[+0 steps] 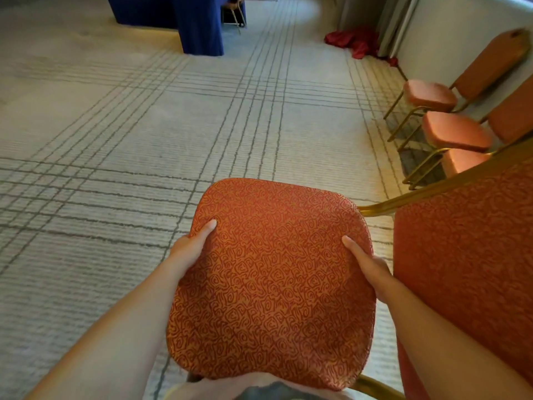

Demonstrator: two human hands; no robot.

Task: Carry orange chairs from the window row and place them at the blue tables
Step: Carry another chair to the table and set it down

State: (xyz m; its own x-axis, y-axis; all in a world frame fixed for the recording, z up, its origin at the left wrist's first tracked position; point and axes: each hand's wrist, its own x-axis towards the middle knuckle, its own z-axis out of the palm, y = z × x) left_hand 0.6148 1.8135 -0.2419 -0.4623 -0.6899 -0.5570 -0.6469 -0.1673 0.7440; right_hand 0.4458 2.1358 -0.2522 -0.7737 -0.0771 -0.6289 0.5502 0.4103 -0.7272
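Holding an orange chair (271,284) by the seat, head view: left grip (191,249) and right grip (367,265) each clasp a side edge, thumbs on top, fingers hidden beneath. The chair is just before the body, beside the window row (432,95), well apart from the blue surface (184,21) far ahead. Three chairs stand in the row; one seated chair (233,13) shows at the surface. Judgement: this carry is barely begun, with crossing and placing left.
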